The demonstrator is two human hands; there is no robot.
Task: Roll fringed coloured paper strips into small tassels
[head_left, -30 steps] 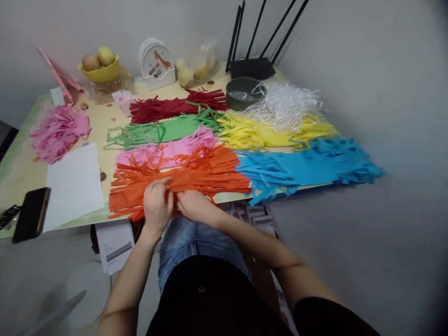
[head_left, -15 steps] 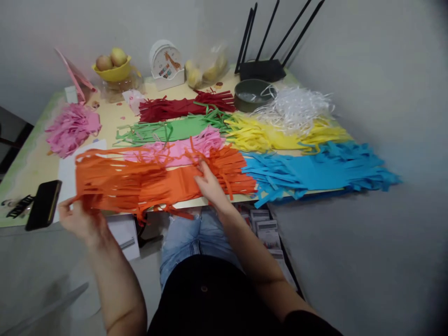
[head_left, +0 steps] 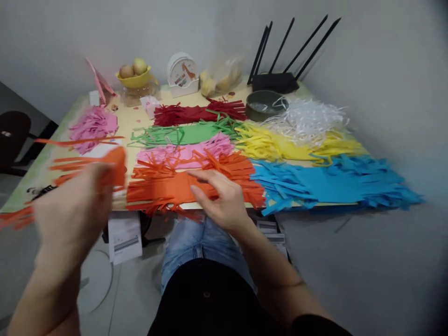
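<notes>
My left hand (head_left: 75, 210), slightly blurred, is raised at the left, closed around a fringed orange sheet (head_left: 118, 170) whose cut strips trail out to the left. My right hand (head_left: 226, 200) lies over the plain middle of an orange fringed stack (head_left: 168, 186) at the table's front edge, thumb and fingers apart. Behind that stack is a pink fringed piece (head_left: 189, 154), then a green one (head_left: 191, 135) and a dark red one (head_left: 196, 114). To the right spread a blue fringed stack (head_left: 315, 182) and a yellow one (head_left: 287, 147). Whether the sheets are paper or cloth, I cannot tell.
White shredded strips (head_left: 308, 119) are heaped beside a dark round bowl (head_left: 264, 105). A black router (head_left: 275, 83) with tall antennas stands behind. Further left are a yellow bowl (head_left: 135, 83) of round produce, a white giraffe-print holder (head_left: 183, 77) and a pink bundle (head_left: 94, 128).
My left hand has lifted and pulled an orange fringed sheet off the stack toward the left and nearer me. My right hand has stayed on the orange stack. The view has shifted slightly.
</notes>
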